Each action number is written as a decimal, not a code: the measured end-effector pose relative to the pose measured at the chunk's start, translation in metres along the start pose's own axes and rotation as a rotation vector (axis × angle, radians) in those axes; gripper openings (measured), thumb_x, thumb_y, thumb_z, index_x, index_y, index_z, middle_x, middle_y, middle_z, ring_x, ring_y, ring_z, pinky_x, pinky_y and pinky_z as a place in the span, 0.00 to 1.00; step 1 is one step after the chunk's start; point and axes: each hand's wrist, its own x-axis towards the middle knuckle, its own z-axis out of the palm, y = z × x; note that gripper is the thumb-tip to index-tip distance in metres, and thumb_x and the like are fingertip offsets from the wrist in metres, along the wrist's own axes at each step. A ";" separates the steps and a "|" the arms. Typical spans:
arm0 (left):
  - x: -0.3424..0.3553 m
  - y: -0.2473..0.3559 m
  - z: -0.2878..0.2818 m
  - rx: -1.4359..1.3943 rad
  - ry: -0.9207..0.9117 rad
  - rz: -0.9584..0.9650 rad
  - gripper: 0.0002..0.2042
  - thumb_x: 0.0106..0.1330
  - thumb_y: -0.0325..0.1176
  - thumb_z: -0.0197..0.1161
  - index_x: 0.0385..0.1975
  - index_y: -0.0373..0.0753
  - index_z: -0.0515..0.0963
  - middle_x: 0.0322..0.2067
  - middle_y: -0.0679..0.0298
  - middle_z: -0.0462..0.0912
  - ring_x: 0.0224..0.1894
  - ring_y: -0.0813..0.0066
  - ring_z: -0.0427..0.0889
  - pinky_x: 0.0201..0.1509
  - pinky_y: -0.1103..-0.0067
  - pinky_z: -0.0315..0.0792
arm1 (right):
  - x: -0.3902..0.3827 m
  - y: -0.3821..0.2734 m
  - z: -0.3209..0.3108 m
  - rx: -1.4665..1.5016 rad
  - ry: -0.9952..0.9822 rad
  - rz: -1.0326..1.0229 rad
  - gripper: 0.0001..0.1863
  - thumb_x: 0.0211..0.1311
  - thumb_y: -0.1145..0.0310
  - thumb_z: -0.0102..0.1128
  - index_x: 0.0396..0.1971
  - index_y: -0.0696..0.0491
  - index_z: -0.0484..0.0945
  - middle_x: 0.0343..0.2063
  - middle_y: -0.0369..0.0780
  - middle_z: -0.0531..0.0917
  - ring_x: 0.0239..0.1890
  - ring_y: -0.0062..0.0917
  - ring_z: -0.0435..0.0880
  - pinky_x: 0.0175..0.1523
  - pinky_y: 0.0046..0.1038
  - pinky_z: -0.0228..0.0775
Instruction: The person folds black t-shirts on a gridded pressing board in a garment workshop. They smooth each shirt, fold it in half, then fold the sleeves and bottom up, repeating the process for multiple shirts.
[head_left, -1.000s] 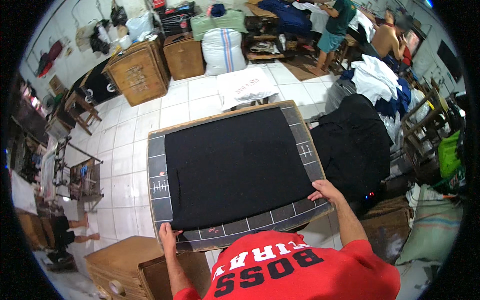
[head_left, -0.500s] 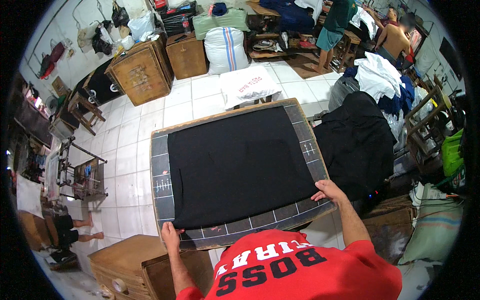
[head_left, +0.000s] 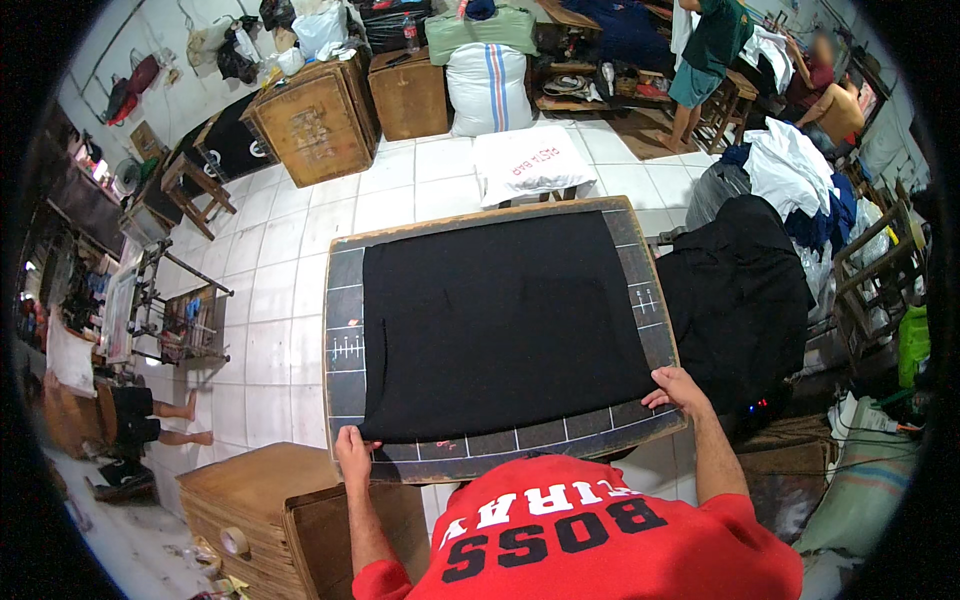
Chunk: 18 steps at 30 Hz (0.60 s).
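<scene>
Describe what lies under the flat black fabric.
A dark, white-ruled board shows along the left, right and near sides of the black fabric; the board's middle is covered, any markings there hidden.

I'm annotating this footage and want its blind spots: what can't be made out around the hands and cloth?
In the head view:
Middle of the board: covered by the black cloth.
Part of the board's near edge: behind red shirt.
Whether left hand pinches the cloth: too small to tell.
</scene>
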 end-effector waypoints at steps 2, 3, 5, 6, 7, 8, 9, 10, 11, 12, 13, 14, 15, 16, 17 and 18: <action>-0.001 0.000 0.001 0.013 -0.002 0.020 0.13 0.83 0.35 0.46 0.37 0.34 0.71 0.30 0.63 0.75 0.28 0.76 0.79 0.36 0.74 0.85 | -0.001 0.001 0.000 0.001 0.002 -0.012 0.17 0.81 0.62 0.50 0.49 0.64 0.71 0.37 0.47 0.83 0.34 0.40 0.91 0.34 0.31 0.86; -0.001 -0.001 0.000 0.008 0.002 0.021 0.13 0.83 0.35 0.46 0.37 0.34 0.71 0.30 0.63 0.75 0.28 0.76 0.79 0.35 0.74 0.85 | -0.002 0.002 0.000 0.010 0.004 -0.016 0.17 0.81 0.61 0.50 0.49 0.64 0.71 0.36 0.47 0.83 0.34 0.40 0.91 0.33 0.30 0.86; 0.001 -0.004 0.000 0.010 0.007 0.039 0.13 0.82 0.35 0.46 0.37 0.34 0.71 0.30 0.63 0.75 0.28 0.76 0.80 0.35 0.74 0.85 | -0.002 0.003 0.001 0.026 0.012 -0.019 0.18 0.80 0.61 0.51 0.49 0.65 0.71 0.36 0.47 0.83 0.33 0.40 0.91 0.33 0.30 0.86; 0.002 -0.005 0.000 -0.010 0.011 0.026 0.12 0.82 0.35 0.46 0.37 0.34 0.71 0.30 0.63 0.75 0.28 0.76 0.80 0.35 0.74 0.85 | -0.002 0.003 0.001 0.012 0.023 -0.014 0.19 0.80 0.61 0.50 0.51 0.65 0.71 0.37 0.47 0.83 0.33 0.40 0.91 0.33 0.31 0.86; 0.002 -0.007 0.000 0.011 0.026 0.009 0.12 0.82 0.35 0.46 0.37 0.34 0.71 0.29 0.63 0.76 0.26 0.75 0.82 0.33 0.75 0.84 | -0.001 0.003 0.002 0.004 0.028 -0.006 0.19 0.80 0.61 0.50 0.52 0.65 0.71 0.37 0.47 0.83 0.34 0.40 0.91 0.34 0.32 0.86; 0.002 -0.008 0.000 0.022 0.025 0.034 0.12 0.82 0.35 0.46 0.38 0.34 0.71 0.29 0.63 0.76 0.26 0.74 0.82 0.32 0.75 0.83 | -0.001 0.003 0.002 -0.006 0.050 0.010 0.20 0.80 0.61 0.50 0.54 0.65 0.71 0.38 0.47 0.84 0.34 0.40 0.91 0.34 0.32 0.86; 0.003 -0.009 0.000 0.023 0.030 0.034 0.12 0.82 0.35 0.46 0.38 0.34 0.71 0.29 0.62 0.76 0.25 0.74 0.83 0.31 0.76 0.83 | 0.000 0.003 0.002 -0.016 0.056 0.019 0.20 0.80 0.62 0.50 0.55 0.65 0.71 0.38 0.47 0.84 0.33 0.39 0.91 0.34 0.31 0.85; 0.003 -0.009 0.000 0.023 0.033 0.035 0.12 0.82 0.35 0.46 0.38 0.33 0.71 0.28 0.62 0.77 0.25 0.73 0.83 0.31 0.76 0.82 | 0.000 0.003 0.002 -0.014 0.029 0.001 0.20 0.80 0.62 0.51 0.55 0.65 0.71 0.38 0.47 0.84 0.33 0.39 0.91 0.34 0.31 0.85; 0.002 -0.009 0.000 0.050 0.036 0.050 0.13 0.82 0.35 0.46 0.38 0.33 0.71 0.28 0.62 0.78 0.24 0.72 0.84 0.29 0.76 0.81 | 0.000 0.003 0.002 -0.021 0.036 -0.001 0.20 0.80 0.62 0.51 0.55 0.65 0.71 0.37 0.47 0.84 0.33 0.38 0.91 0.34 0.31 0.85; 0.002 -0.009 0.000 0.075 0.046 0.058 0.13 0.82 0.35 0.46 0.38 0.33 0.71 0.28 0.61 0.78 0.24 0.72 0.84 0.28 0.76 0.81 | 0.000 0.004 0.001 -0.033 0.057 0.000 0.20 0.80 0.62 0.51 0.55 0.66 0.72 0.37 0.47 0.84 0.33 0.38 0.91 0.34 0.30 0.85; 0.002 -0.008 -0.001 0.099 0.050 0.066 0.13 0.82 0.35 0.46 0.38 0.33 0.71 0.28 0.61 0.78 0.24 0.71 0.85 0.28 0.76 0.80 | -0.001 0.005 0.001 -0.044 0.034 -0.019 0.20 0.80 0.62 0.51 0.55 0.66 0.72 0.37 0.47 0.84 0.33 0.38 0.91 0.34 0.30 0.85; 0.003 -0.008 0.000 0.099 0.049 0.060 0.12 0.82 0.35 0.46 0.38 0.33 0.72 0.28 0.61 0.78 0.24 0.71 0.85 0.27 0.75 0.80 | -0.001 0.006 0.001 -0.059 0.030 -0.035 0.19 0.80 0.62 0.51 0.55 0.66 0.72 0.37 0.47 0.84 0.33 0.38 0.91 0.34 0.30 0.85; 0.003 -0.007 -0.001 0.173 0.056 0.098 0.13 0.81 0.34 0.47 0.38 0.31 0.72 0.27 0.59 0.78 0.24 0.69 0.85 0.27 0.75 0.80 | -0.003 0.007 0.000 -0.072 0.031 -0.041 0.19 0.80 0.62 0.51 0.54 0.66 0.73 0.38 0.47 0.84 0.33 0.37 0.91 0.34 0.30 0.85; 0.004 -0.006 -0.001 0.194 0.060 0.138 0.13 0.81 0.33 0.47 0.37 0.30 0.72 0.27 0.57 0.77 0.23 0.67 0.85 0.27 0.74 0.79 | -0.003 0.008 0.000 -0.051 0.028 -0.033 0.19 0.80 0.62 0.52 0.54 0.66 0.73 0.38 0.47 0.84 0.33 0.37 0.91 0.34 0.29 0.85; 0.005 -0.005 -0.002 0.202 0.065 0.142 0.13 0.81 0.34 0.47 0.36 0.30 0.72 0.26 0.56 0.78 0.22 0.67 0.85 0.28 0.73 0.79 | -0.004 0.009 -0.001 -0.034 0.004 -0.058 0.19 0.80 0.62 0.52 0.54 0.66 0.73 0.38 0.47 0.84 0.33 0.37 0.91 0.34 0.29 0.85; 0.008 -0.005 -0.001 0.252 0.087 0.142 0.14 0.80 0.34 0.47 0.36 0.30 0.72 0.26 0.56 0.78 0.22 0.66 0.85 0.28 0.71 0.79 | -0.005 0.010 -0.002 -0.026 0.010 -0.054 0.19 0.80 0.62 0.51 0.54 0.66 0.73 0.38 0.46 0.84 0.33 0.37 0.91 0.34 0.29 0.84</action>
